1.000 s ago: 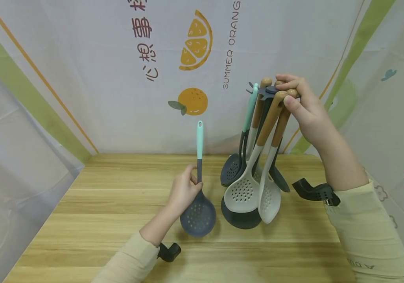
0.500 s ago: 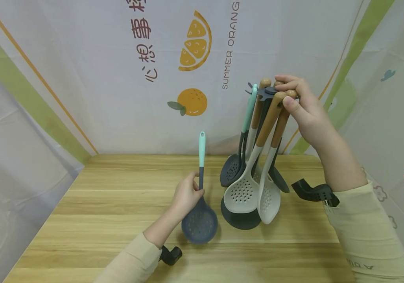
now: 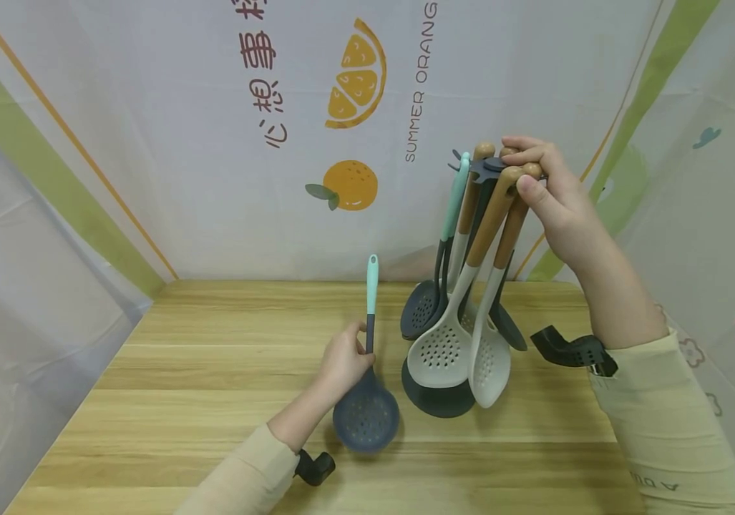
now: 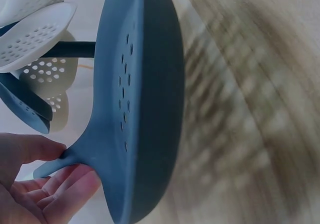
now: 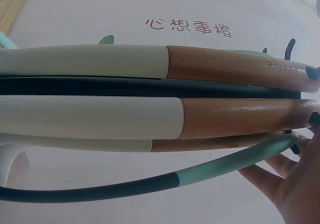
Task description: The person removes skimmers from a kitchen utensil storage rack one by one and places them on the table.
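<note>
In the head view a blue-grey skimmer (image 3: pixel 366 418) with a mint handle (image 3: pixel 372 285) is held over the table, its perforated bowl toward the viewer. My left hand (image 3: pixel 344 361) pinches it at the neck; the left wrist view shows thumb and fingers on either side of the skimmer's neck (image 4: pixel 75 156). To the right stands a dark utensil rack (image 3: pixel 441 400), hung with utensils. At its top my right hand (image 3: pixel 557 197) grips the rack's head and the wooden handle ends. Among the hanging utensils are a white skimmer (image 3: pixel 442 354), a white slotted spoon (image 3: pixel 491 368) and mint-handled dark utensils (image 3: pixel 420 311).
The wooden table (image 3: pixel 212 400) meets a white printed curtain (image 3: pixel 212 214) at its back edge. More curtain hangs on the left and right sides. A black wrist camera (image 3: pixel 315 468) sits below the left hand, and another wrist camera (image 3: pixel 573 348) is by the right sleeve.
My left hand has brought the blue-grey skimmer nearer the viewer and slightly right, closer to the rack. The right hand and the rack have stayed in place.
</note>
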### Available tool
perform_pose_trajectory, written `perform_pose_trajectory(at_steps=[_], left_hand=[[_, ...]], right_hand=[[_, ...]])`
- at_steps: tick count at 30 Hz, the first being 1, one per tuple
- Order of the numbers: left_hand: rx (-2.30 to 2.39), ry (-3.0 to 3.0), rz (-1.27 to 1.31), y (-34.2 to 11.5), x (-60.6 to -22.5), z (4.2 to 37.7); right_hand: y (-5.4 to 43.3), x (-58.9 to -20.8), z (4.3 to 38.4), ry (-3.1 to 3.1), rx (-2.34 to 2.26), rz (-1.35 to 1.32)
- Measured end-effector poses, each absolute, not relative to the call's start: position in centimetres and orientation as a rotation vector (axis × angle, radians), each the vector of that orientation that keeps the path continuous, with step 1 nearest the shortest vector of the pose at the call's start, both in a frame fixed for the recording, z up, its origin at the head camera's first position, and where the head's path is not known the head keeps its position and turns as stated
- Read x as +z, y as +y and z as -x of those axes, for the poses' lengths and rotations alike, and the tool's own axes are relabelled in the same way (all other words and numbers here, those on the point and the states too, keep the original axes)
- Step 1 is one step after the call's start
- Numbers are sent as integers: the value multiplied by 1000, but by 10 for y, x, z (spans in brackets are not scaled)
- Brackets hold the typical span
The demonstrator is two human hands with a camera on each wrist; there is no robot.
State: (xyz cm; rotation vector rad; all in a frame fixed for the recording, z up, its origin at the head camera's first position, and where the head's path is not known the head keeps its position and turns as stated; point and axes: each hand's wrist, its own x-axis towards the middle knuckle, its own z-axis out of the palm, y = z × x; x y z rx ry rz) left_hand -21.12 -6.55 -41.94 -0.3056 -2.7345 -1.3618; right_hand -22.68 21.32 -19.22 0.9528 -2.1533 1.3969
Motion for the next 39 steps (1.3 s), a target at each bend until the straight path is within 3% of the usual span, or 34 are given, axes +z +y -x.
perform_pose_trajectory(at_steps=[39], left_hand=[[-1462, -2974, 24, -51, -445, 211]], right_hand=[[213, -192, 226, -2154, 1409, -951]])
